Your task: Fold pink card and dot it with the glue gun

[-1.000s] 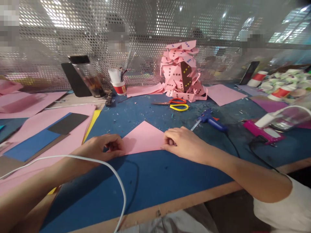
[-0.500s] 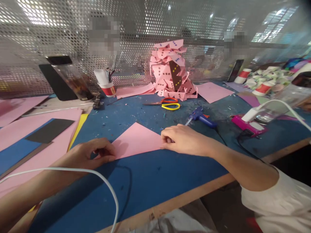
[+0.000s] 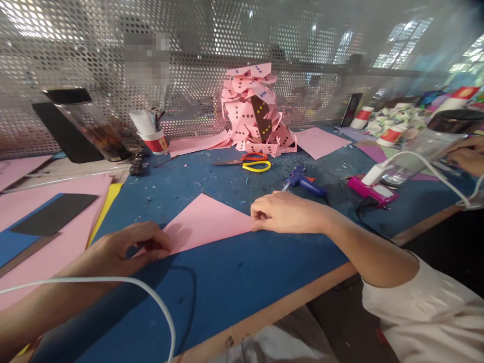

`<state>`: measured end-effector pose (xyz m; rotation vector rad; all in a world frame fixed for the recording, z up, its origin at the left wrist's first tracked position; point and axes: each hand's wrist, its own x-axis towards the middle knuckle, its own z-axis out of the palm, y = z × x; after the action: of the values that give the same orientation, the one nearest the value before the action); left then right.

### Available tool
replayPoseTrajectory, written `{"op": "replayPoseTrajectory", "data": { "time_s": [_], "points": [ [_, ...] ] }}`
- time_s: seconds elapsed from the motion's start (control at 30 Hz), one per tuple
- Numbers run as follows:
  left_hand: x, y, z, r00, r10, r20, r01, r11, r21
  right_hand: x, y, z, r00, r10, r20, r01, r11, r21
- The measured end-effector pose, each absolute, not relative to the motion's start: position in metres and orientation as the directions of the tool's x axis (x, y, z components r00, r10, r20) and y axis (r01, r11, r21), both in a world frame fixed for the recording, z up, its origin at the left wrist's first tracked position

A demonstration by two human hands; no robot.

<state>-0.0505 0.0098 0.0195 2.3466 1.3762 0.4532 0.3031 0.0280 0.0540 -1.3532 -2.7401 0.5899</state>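
A sheet of pink paper (image 3: pixel 206 222), folded into a triangle, lies on the blue tabletop (image 3: pixel 212 287) with its peak pointing away from me. My left hand (image 3: pixel 141 244) pinches its left corner, thumb and fingertips together. At the opposite corner, my right hand (image 3: pixel 278 214) has its curled fingers closed on the paper's tip. Just beyond my right hand is a blue glue gun (image 3: pixel 304 181). Scissors with one red and one yellow handle (image 3: pixel 257 165) lie farther back. Behind them stands a stacked pink paper construction (image 3: pixel 249 113) with small dark and yellow squares.
Pink sheets with black and blue pieces (image 3: pixel 53 214) lie at left. A white cable (image 3: pixel 151 292) crosses over my left forearm. A bottle (image 3: pixel 96 126), a paper cup (image 3: pixel 153 141) and a pink power strip (image 3: pixel 372 191) stand around. Another person's hand (image 3: pixel 469 154) shows at far right.
The view has turned slightly right, so most things appear farther left. My left hand has slid outward along the folded edge, showing more paper. Another person's hand now shows more at the right.
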Motion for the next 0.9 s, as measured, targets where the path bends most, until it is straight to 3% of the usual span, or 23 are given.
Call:
{"op": "replayPoseTrajectory", "data": {
  "time_s": [0.1,0.43,0.73,0.9],
  "points": [
    [-0.054,0.011,0.022,0.478,0.874,-0.084,0.764,-0.367,0.531,0.307,0.029,0.054,-0.624,0.768,-0.145,0.755,0.545,-0.364],
    [-0.058,0.012,0.016,0.450,0.887,-0.105,0.742,-0.306,0.596,0.313,0.031,0.060,-0.604,0.768,-0.215,0.780,0.512,-0.360],
    [-0.065,0.018,0.005,0.488,0.871,-0.052,0.713,-0.364,0.599,0.317,0.034,0.062,-0.581,0.781,-0.228,0.802,0.501,-0.326],
    [-0.074,0.025,0.000,0.608,0.793,0.029,0.647,-0.516,0.561,0.318,0.033,0.064,-0.562,0.789,-0.249,0.819,0.488,-0.300]
  ]
}}
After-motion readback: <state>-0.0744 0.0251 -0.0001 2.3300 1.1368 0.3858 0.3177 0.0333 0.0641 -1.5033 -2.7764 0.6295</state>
